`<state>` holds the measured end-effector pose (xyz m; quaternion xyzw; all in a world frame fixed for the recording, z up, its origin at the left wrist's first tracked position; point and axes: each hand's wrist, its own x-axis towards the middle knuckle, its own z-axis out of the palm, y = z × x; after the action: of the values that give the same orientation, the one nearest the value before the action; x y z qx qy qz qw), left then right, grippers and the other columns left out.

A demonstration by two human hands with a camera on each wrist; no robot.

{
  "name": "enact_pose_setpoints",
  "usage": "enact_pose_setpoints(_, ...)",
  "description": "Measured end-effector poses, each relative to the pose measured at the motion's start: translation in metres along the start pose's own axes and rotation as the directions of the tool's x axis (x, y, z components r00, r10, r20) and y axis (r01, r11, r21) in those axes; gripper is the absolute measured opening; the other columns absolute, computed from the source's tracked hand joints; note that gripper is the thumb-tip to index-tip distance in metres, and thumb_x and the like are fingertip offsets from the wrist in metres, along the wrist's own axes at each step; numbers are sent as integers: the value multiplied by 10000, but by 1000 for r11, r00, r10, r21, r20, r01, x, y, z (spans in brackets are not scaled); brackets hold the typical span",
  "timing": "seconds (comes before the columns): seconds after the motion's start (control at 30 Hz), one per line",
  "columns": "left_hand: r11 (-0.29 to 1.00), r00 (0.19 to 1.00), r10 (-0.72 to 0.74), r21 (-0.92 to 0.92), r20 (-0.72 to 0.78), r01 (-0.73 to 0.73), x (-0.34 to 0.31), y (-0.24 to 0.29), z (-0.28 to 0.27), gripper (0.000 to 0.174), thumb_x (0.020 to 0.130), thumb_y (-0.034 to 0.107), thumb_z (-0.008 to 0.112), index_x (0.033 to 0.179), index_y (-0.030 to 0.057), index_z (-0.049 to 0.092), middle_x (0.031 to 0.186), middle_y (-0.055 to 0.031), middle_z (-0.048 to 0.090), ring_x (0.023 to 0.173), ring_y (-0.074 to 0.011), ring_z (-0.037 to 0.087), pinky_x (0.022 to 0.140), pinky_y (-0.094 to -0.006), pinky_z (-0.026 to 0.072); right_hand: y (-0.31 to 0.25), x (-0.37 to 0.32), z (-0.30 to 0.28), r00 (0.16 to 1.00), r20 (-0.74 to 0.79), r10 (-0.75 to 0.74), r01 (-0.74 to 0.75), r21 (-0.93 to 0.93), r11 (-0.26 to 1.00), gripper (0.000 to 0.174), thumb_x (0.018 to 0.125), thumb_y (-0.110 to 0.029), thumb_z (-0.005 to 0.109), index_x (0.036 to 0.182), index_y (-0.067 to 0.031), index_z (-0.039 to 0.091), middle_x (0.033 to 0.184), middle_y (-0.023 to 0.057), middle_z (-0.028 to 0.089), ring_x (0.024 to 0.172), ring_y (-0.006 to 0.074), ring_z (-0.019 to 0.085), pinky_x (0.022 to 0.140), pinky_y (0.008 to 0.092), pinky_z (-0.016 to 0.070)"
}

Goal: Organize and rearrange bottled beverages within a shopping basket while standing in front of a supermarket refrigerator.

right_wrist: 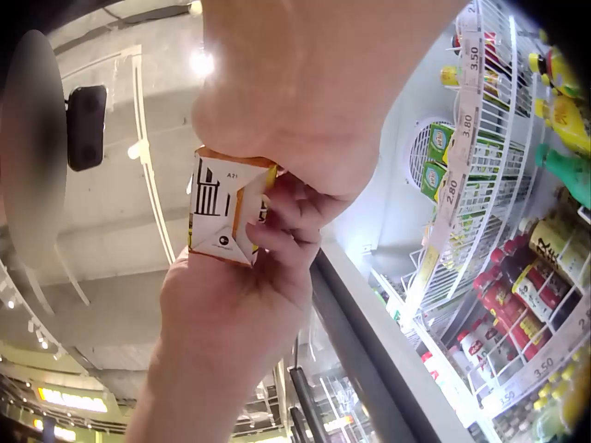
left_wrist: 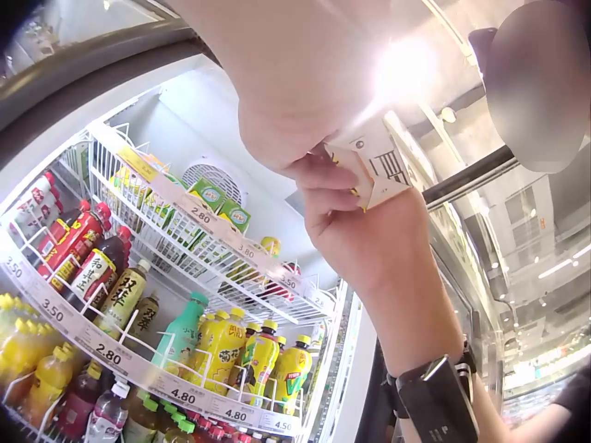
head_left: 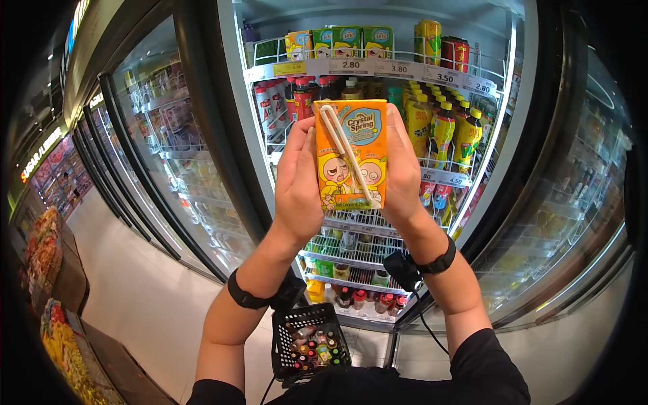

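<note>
An orange drink carton (head_left: 347, 185) labelled Crystal Spring is held upright in front of me, its printed face turned to the head camera. Across that face runs a wrapped straw (head_left: 343, 145) folded double. My left hand (head_left: 298, 179) grips the carton's left side and my right hand (head_left: 403, 172) its right side, with most fingers hidden behind it. The wrist views look up at the white end of the carton (right_wrist: 214, 198), with fingers (right_wrist: 282, 240) curled against its back.
Behind the carton stands an open drinks fridge with wire shelves (head_left: 432, 177) of bottles and similar green cartons (head_left: 347, 42). A black basket (head_left: 277, 344) with several bottles is on the floor below my arms. Glass doors (head_left: 158, 121) flank the fridge; snack displays (head_left: 57, 256) line the left.
</note>
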<state>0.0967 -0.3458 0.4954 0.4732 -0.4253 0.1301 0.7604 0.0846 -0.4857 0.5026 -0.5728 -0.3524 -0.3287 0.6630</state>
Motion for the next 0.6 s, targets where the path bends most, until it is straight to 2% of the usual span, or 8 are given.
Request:
enact_pose_setpoints(0.07, 958, 980, -194, -222, -43, 180, 4, -6, -10, 360, 1120, 281, 350, 1358, 32, 457, 1195, -74, 640, 1034, -108, 666, 866, -247, 552, 4, 11, 12, 988, -36, 148, -137, 214, 967, 323, 1138, -324, 320, 1200, -43, 466, 1109, 68, 585, 992, 79, 571, 859, 252, 505)
enact_pose_setpoints(0.13, 967, 976, -194, -185, -97, 173, 7, -15, -20, 391, 1113, 315, 352, 1378, 48, 459, 1185, -91, 664, 1007, -154, 709, 800, -292, 603, 13, 18, 15, 990, -58, 127, -118, 136, 984, 357, 1134, -347, 339, 1229, -28, 468, 1120, 77, 584, 1016, 103, 574, 883, 273, 500)
enact_pose_setpoints(0.23, 889, 900, -431, -208, -72, 409, 11, -18, -36, 405, 1085, 355, 397, 1376, 99, 512, 1105, -44, 695, 888, -157, 717, 639, -324, 593, 29, 31, 10, 974, 68, 216, -214, -37, 976, 475, 1085, -441, 468, 1229, 11, 501, 1139, 126, 617, 1049, 147, 591, 927, 304, 492)
enact_pose_setpoints(0.27, 891, 902, -425, -209, -72, 403, 13, -20, -40, 405, 1085, 355, 397, 1376, 99, 512, 1105, -44, 695, 888, -157, 717, 639, -324, 593, 32, 37, 8, 975, 72, 212, -209, -39, 977, 475, 1085, -441, 468, 1229, 11, 501, 1139, 126, 617, 1049, 147, 591, 927, 304, 492)
enact_pose_setpoints(0.33, 889, 885, -454, -124, -103, 442, 18, -24, -49, 424, 1109, 397, 321, 1375, 110, 482, 1144, -59, 696, 923, -156, 735, 673, -313, 623, 36, 55, 6, 937, 100, 333, -275, -374, 886, 556, 1019, -474, 593, 1229, 35, 517, 1116, 150, 649, 1013, 151, 620, 903, 304, 507)
enact_pose_setpoints(0.4, 901, 897, -431, -84, -94, 425, 31, -24, -58, 460, 1106, 451, 311, 1358, 111, 492, 1146, -55, 694, 934, -167, 734, 684, -323, 626, 35, 76, 0, 865, 171, 472, -395, -348, 850, 558, 909, -369, 753, 1231, 37, 546, 978, 120, 703, 813, 141, 688, 632, 295, 569)
enact_pose_setpoints(0.53, 933, 928, -348, 53, -130, 357, 75, -14, -77, 585, 1083, 559, 297, 1420, 119, 481, 1238, -74, 658, 1042, -174, 696, 818, -366, 603, 29, 128, -3, 884, 229, 408, -287, -424, 859, 562, 853, -346, 806, 1213, 14, 568, 932, 115, 720, 770, 138, 698, 540, 300, 569)
enact_pose_setpoints(0.6, 967, 981, -192, 167, -7, 191, 101, -3, -93, 568, 1052, 479, 487, 1468, 95, 446, 1279, -95, 641, 1136, -184, 659, 886, -368, 577, 30, 160, 0, 907, 255, 336, -202, -437, 876, 605, 842, -341, 815, 1241, 28, 550, 985, 148, 718, 785, 162, 701, 542, 299, 570)
